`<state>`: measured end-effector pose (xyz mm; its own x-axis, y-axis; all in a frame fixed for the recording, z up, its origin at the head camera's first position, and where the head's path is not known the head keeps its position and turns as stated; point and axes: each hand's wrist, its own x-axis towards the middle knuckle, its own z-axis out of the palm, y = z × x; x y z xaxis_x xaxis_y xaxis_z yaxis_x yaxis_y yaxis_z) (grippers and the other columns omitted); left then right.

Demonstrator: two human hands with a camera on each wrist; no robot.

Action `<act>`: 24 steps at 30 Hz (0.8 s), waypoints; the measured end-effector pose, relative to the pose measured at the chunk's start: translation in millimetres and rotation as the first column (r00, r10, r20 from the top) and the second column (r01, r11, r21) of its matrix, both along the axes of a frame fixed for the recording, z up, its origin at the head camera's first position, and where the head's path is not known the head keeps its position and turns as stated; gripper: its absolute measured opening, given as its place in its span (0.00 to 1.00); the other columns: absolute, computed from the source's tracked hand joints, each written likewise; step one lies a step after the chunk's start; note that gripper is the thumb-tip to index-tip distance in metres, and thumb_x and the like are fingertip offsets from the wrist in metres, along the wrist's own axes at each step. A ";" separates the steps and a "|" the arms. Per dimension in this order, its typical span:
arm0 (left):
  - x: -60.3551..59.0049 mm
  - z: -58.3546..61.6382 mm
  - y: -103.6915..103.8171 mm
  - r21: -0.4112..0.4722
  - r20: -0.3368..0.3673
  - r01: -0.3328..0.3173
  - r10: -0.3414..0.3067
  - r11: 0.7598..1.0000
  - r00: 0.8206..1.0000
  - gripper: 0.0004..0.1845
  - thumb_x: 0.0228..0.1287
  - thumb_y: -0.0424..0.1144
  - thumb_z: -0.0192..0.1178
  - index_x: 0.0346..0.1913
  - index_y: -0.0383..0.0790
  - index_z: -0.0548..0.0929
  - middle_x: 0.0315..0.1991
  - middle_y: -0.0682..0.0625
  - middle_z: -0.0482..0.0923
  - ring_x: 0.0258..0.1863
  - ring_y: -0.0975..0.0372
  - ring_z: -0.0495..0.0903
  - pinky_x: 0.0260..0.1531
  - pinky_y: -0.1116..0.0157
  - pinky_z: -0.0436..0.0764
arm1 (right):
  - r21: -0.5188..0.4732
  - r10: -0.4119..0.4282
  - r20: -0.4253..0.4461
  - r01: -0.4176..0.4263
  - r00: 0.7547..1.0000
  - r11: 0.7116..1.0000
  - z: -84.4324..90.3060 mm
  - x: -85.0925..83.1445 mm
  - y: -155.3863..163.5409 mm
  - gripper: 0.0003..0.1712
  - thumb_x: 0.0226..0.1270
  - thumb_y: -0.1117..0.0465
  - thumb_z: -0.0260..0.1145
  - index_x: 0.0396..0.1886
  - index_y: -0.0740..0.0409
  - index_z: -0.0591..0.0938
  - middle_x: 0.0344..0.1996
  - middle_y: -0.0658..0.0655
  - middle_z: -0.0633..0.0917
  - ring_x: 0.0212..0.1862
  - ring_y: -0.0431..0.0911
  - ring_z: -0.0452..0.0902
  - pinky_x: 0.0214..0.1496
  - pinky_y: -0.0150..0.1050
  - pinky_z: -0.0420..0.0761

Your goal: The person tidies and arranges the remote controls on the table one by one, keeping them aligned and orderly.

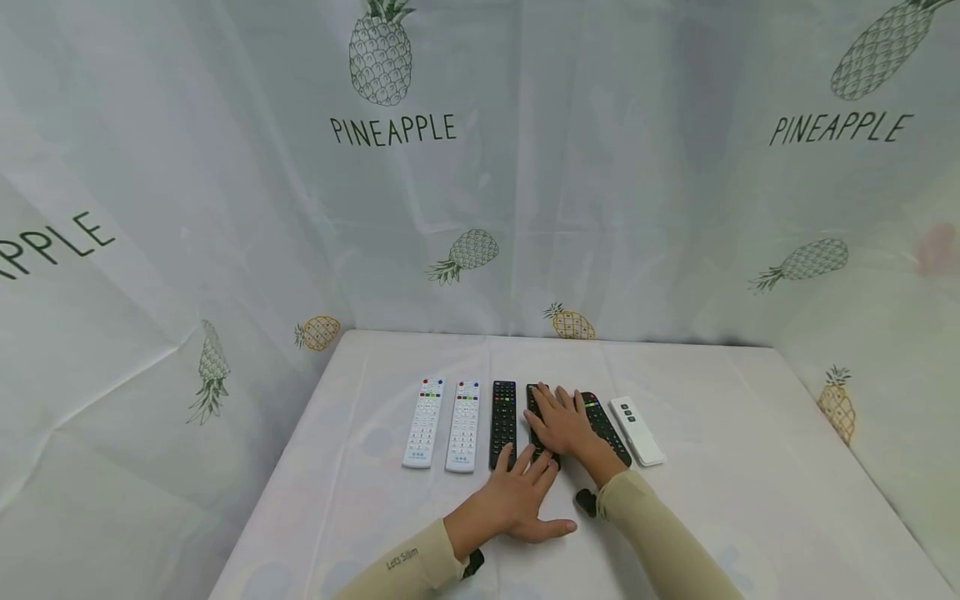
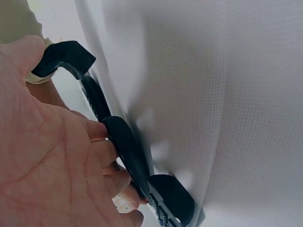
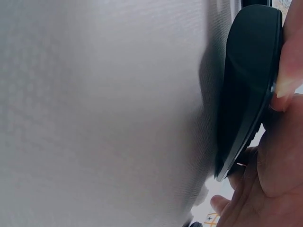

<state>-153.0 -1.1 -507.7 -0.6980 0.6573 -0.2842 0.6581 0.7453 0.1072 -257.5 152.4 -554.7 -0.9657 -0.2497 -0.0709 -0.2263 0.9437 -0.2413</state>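
Observation:
Six remote controls lie in a row on the white-covered table. Spread fingers of my left hand [image 1: 517,504] touch the near end of a black remote control [image 1: 533,417], and their tips also reach the near end of the black one [image 1: 503,417] to its left. Flat across the middle black remote lies my right hand [image 1: 567,425], partly hiding it. Right of that hand is a third black remote [image 1: 609,433], angled. In the left wrist view, fingertips meet the rounded end of a black remote [image 2: 125,142]. The right wrist view shows fingers against a black remote's edge [image 3: 248,71].
Two white remotes, one [image 1: 423,425] and another [image 1: 462,429], lie left of the black ones. A slim white remote [image 1: 636,431] lies tilted at the right end. Pineapple-printed curtain [image 1: 637,208] hangs behind the table [image 1: 750,450]. A black wrist device [image 1: 586,502] sits under the right cuff.

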 end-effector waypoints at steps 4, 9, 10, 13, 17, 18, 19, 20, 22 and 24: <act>-0.5 2.1 -0.1 0.005 0.018 0.004 -0.004 1.000 1.000 0.50 0.63 0.79 0.33 0.79 0.51 0.55 0.80 0.54 0.47 0.80 0.54 0.47 0.74 0.42 0.49 | 0.005 0.000 0.006 0.000 1.000 1.000 1.2 1.1 -0.2 0.38 0.78 0.38 0.42 0.78 0.55 0.58 0.79 0.57 0.57 0.78 0.64 0.49 0.75 0.68 0.40; -1.8 0.2 0.2 -0.002 0.039 0.001 -0.001 1.000 0.999 0.50 0.63 0.80 0.32 0.79 0.51 0.54 0.81 0.55 0.46 0.80 0.54 0.46 0.75 0.42 0.48 | 0.005 -0.003 0.002 0.003 1.000 1.000 1.6 0.4 -0.7 0.38 0.78 0.37 0.42 0.78 0.54 0.58 0.78 0.57 0.58 0.78 0.63 0.49 0.75 0.68 0.41; -1.9 -0.3 0.1 -0.002 0.041 -0.002 0.002 1.000 0.999 0.50 0.63 0.80 0.32 0.79 0.52 0.54 0.81 0.55 0.46 0.80 0.54 0.46 0.75 0.42 0.48 | 0.007 -0.003 0.002 0.003 1.000 1.000 1.9 0.3 -1.0 0.38 0.78 0.37 0.42 0.78 0.54 0.58 0.78 0.57 0.58 0.78 0.63 0.49 0.75 0.68 0.41; -1.6 -2.1 -0.4 0.002 0.038 -0.009 0.009 1.000 0.999 0.50 0.62 0.80 0.32 0.79 0.52 0.54 0.80 0.55 0.46 0.80 0.55 0.46 0.75 0.42 0.48 | 0.005 -0.005 0.003 0.005 1.000 1.000 1.4 -0.1 -1.5 0.38 0.78 0.38 0.42 0.78 0.54 0.58 0.78 0.57 0.58 0.78 0.63 0.49 0.75 0.68 0.41; -1.1 -4.7 -0.6 0.007 0.027 -0.007 0.007 1.000 1.000 0.50 0.62 0.80 0.31 0.79 0.53 0.54 0.80 0.56 0.47 0.80 0.55 0.47 0.74 0.42 0.49 | 0.004 -0.012 0.009 0.012 1.000 1.000 0.0 0.5 -1.3 0.38 0.78 0.38 0.42 0.78 0.54 0.58 0.78 0.58 0.57 0.78 0.63 0.49 0.75 0.68 0.40; -0.8 -4.8 -0.7 0.008 0.023 -0.005 0.005 1.000 1.000 0.50 0.62 0.81 0.31 0.79 0.53 0.54 0.80 0.56 0.47 0.80 0.55 0.47 0.74 0.42 0.49 | 0.000 -0.014 0.010 0.014 1.000 1.000 -0.2 0.7 -1.0 0.38 0.78 0.38 0.43 0.78 0.54 0.58 0.78 0.58 0.57 0.78 0.63 0.49 0.75 0.68 0.40; -0.9 -5.1 -0.5 0.008 0.019 -0.005 0.004 1.000 1.000 0.50 0.62 0.80 0.32 0.79 0.53 0.54 0.80 0.56 0.47 0.80 0.55 0.47 0.74 0.42 0.49 | -0.009 -0.017 0.009 0.017 1.000 1.000 -0.6 0.7 -0.8 0.38 0.78 0.38 0.43 0.78 0.54 0.58 0.78 0.58 0.58 0.78 0.64 0.49 0.75 0.68 0.40; -1.0 -5.2 -0.3 0.009 0.017 -0.003 0.003 1.000 1.000 0.50 0.62 0.80 0.32 0.79 0.53 0.55 0.80 0.56 0.47 0.80 0.55 0.47 0.74 0.42 0.49 | -0.009 -0.018 0.010 0.018 1.000 1.000 -1.0 0.4 -0.5 0.38 0.78 0.38 0.43 0.78 0.53 0.58 0.78 0.58 0.57 0.78 0.64 0.49 0.75 0.68 0.39; -0.7 -5.3 -0.3 0.010 0.013 -0.002 0.001 1.000 1.000 0.50 0.62 0.80 0.32 0.79 0.53 0.55 0.80 0.56 0.47 0.80 0.55 0.47 0.74 0.42 0.50 | -0.011 -0.019 0.009 0.019 1.000 1.000 -1.8 0.4 -0.1 0.38 0.78 0.38 0.43 0.79 0.53 0.58 0.78 0.57 0.57 0.78 0.64 0.49 0.75 0.68 0.39; 0.5 -5.9 -0.1 0.012 0.014 -0.001 0.001 1.000 1.000 0.50 0.62 0.80 0.32 0.79 0.53 0.55 0.80 0.56 0.46 0.80 0.55 0.47 0.74 0.41 0.50 | -0.021 -0.016 0.006 0.017 1.000 1.000 -2.8 1.4 0.9 0.38 0.78 0.39 0.44 0.78 0.53 0.58 0.78 0.58 0.58 0.77 0.64 0.50 0.75 0.69 0.40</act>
<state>-152.5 -1.3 -513.6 -0.6949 0.6598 -0.2860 0.6556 0.7447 0.1252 -256.2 153.2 -557.5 -0.9693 -0.2352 -0.0719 -0.2092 0.9421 -0.2622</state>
